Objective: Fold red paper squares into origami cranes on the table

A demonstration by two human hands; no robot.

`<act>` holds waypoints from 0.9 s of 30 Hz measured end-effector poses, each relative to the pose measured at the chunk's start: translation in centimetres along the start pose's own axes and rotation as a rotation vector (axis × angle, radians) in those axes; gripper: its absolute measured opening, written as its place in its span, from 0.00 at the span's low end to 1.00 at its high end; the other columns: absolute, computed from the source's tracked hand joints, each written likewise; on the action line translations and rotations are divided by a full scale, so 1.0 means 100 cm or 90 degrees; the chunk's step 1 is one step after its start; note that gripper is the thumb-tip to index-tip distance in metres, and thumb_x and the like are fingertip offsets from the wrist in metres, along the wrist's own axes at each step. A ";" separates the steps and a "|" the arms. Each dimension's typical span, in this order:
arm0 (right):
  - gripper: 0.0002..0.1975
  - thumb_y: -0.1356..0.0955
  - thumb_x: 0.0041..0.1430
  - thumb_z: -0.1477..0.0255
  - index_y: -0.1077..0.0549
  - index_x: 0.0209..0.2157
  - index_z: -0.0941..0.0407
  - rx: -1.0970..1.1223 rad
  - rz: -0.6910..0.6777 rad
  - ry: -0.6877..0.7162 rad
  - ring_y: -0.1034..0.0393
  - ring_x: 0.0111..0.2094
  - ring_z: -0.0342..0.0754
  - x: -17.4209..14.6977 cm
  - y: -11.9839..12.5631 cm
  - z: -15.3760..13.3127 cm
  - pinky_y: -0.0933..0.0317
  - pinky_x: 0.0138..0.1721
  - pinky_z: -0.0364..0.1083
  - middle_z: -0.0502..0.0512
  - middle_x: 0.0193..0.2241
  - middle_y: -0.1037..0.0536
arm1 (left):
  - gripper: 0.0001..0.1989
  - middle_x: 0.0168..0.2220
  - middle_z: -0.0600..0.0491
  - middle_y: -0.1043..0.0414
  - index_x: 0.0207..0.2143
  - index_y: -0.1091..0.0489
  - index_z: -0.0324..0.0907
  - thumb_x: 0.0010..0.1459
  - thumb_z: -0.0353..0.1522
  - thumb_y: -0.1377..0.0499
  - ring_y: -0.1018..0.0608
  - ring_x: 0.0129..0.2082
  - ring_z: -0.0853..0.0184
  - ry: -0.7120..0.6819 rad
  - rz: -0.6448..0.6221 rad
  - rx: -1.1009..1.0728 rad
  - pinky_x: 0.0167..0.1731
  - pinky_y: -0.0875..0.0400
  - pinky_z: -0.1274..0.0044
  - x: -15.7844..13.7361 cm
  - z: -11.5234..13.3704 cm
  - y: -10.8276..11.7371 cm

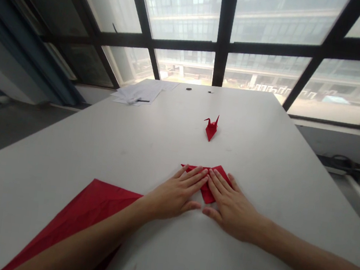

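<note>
A piece of folded red paper lies flat on the white table, its pointed corners showing beyond my fingers. My left hand rests on its left part, fingers stretched out and pressed flat. On the right part lies my right hand, also flat, with its fingertips close to those of the left. Both thumbs point inward just below the paper, near each other. Much of the paper is hidden under the fingers. Farther back on the table stands a finished red origami crane, apart from both hands.
A large red sheet with creases lies at the left front, partly under my left forearm. White papers with a dark pen on them sit at the table's far left. Windows rise behind the table. Cables lie at right.
</note>
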State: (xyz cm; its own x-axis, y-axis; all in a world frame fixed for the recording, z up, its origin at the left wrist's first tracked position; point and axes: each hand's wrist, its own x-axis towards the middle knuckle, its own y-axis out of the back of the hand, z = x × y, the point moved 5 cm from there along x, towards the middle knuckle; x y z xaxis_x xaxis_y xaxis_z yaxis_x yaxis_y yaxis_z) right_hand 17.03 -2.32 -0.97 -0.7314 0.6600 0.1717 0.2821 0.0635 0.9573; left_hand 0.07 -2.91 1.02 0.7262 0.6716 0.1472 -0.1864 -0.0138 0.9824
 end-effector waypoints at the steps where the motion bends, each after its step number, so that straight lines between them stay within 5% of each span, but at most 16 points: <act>1: 0.42 0.40 0.67 0.50 0.56 0.71 0.60 0.002 0.001 0.002 0.60 0.71 0.60 0.000 0.000 0.000 0.62 0.68 0.67 0.67 0.69 0.50 | 0.36 0.70 0.43 0.51 0.71 0.56 0.42 0.68 0.48 0.50 0.49 0.71 0.57 -0.003 0.004 -0.007 0.68 0.55 0.59 0.000 0.000 0.001; 6: 0.40 0.38 0.66 0.52 0.53 0.70 0.57 0.023 0.009 0.007 0.58 0.70 0.60 0.002 0.002 0.001 0.63 0.68 0.67 0.66 0.69 0.49 | 0.21 0.64 0.48 0.36 0.64 0.39 0.47 0.70 0.32 0.49 0.37 0.67 0.62 -0.003 0.092 -0.032 0.67 0.46 0.63 0.002 -0.006 0.009; 10: 0.34 0.39 0.69 0.57 0.53 0.70 0.51 0.073 -0.026 0.042 0.56 0.70 0.57 0.010 0.009 0.008 0.66 0.68 0.68 0.60 0.69 0.48 | 0.13 0.56 0.51 0.26 0.51 0.27 0.48 0.69 0.32 0.47 0.28 0.58 0.64 -0.010 0.129 -0.041 0.62 0.39 0.66 0.003 -0.010 0.014; 16: 0.26 0.44 0.72 0.67 0.47 0.69 0.46 0.111 -0.048 0.067 0.55 0.70 0.52 0.019 0.015 0.015 0.65 0.68 0.67 0.53 0.68 0.43 | 0.11 0.49 0.52 0.22 0.46 0.25 0.46 0.70 0.33 0.47 0.23 0.51 0.65 -0.042 0.122 -0.040 0.54 0.34 0.71 0.003 -0.009 0.013; 27: 0.27 0.42 0.71 0.67 0.49 0.69 0.47 0.094 -0.036 0.070 0.54 0.70 0.53 0.018 0.011 0.016 0.65 0.68 0.67 0.54 0.68 0.44 | 0.12 0.51 0.50 0.24 0.48 0.26 0.45 0.66 0.30 0.46 0.25 0.54 0.63 -0.040 0.093 -0.044 0.55 0.33 0.69 0.005 -0.007 0.012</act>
State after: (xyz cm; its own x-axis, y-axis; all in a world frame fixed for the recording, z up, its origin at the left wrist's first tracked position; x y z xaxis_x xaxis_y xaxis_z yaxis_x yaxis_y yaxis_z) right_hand 17.06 0.13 -0.03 -0.8099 0.5668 0.1507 0.3210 0.2132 0.9228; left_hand -0.26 -2.10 2.14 0.7271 0.6190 0.2969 -0.3366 -0.0555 0.9400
